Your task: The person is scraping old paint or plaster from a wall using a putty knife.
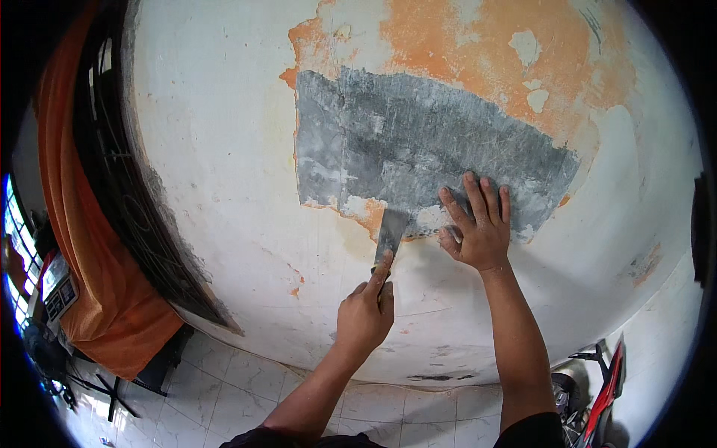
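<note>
My left hand point(363, 318) is wrapped round the handle of a putty knife point(390, 230), its index finger stretched along the blade. The blade points up, and its tip meets the lower edge of a bare grey patch point(433, 127) on the wall, beside a strip of exposed orange paint. To the right, my right hand point(482, 230) lies flat on the wall with its fingers spread, fingertips over the grey patch. Off-white paint point(224, 127) with ragged edges surrounds the patch. Most of the knife's handle is hidden in my grip.
Worn orange paint point(478, 45) shows above the patch. On the left are a dark grilled window point(123, 179) and an orange curtain point(104, 299). Pale tiles point(246, 381) cover the floor below. A red and black vehicle point(605, 396), partly seen, stands at the lower right.
</note>
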`<state>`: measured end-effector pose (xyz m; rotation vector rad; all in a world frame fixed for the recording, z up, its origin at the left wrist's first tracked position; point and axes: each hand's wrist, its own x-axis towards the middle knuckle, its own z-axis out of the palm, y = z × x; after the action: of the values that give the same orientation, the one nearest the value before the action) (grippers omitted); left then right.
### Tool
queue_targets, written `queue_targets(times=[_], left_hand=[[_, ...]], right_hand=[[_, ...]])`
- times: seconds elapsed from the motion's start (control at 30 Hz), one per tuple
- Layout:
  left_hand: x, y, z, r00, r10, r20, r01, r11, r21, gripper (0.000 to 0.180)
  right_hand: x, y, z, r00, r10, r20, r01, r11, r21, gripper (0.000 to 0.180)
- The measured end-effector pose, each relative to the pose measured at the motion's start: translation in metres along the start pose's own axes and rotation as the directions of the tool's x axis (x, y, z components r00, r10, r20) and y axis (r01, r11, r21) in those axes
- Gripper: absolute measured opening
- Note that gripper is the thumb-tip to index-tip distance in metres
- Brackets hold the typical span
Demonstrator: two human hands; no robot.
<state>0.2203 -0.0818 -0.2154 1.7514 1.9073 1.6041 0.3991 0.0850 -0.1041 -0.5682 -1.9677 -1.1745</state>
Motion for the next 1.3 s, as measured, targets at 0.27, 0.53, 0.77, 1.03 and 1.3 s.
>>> queue_targets(times=[0.27,0.53,0.77,1.03,1.3], left_hand=[[0.002,0.014,-0.007,0.997,-0.065,0.039,0.071,0.986,-0.154,0.062],[-0.004,-0.01,0.003,0.999,0.018,-0.041,-0.02,0.999,-0.035,0.062],[-0.015,-0.018,0.013,0.999,0.009,-0.033,-0.01,1.0,-0.027,0.062],[0.013,0.012,-0.008,0.998,0.047,-0.051,-0.05,0.997,-0.061,0.062],[0.0,0.007,-0.005,0.998,0.026,-0.051,-0.027,0.999,-0.021,0.062]], right_hand=[[-0.002,-0.001,0.0,1.0,-0.003,-0.005,0.003,1.0,0.002,0.055],[0.003,-0.005,0.003,1.0,-0.009,-0.02,0.009,1.0,0.016,0.055],[0.002,-0.002,0.0,1.0,0.005,-0.003,-0.004,1.0,0.018,0.055],[-0.001,-0.001,-0.003,1.0,0.002,0.019,-0.002,1.0,0.003,0.057],[0.002,-0.003,-0.001,1.0,0.0,-0.016,0.0,1.0,0.012,0.056]])
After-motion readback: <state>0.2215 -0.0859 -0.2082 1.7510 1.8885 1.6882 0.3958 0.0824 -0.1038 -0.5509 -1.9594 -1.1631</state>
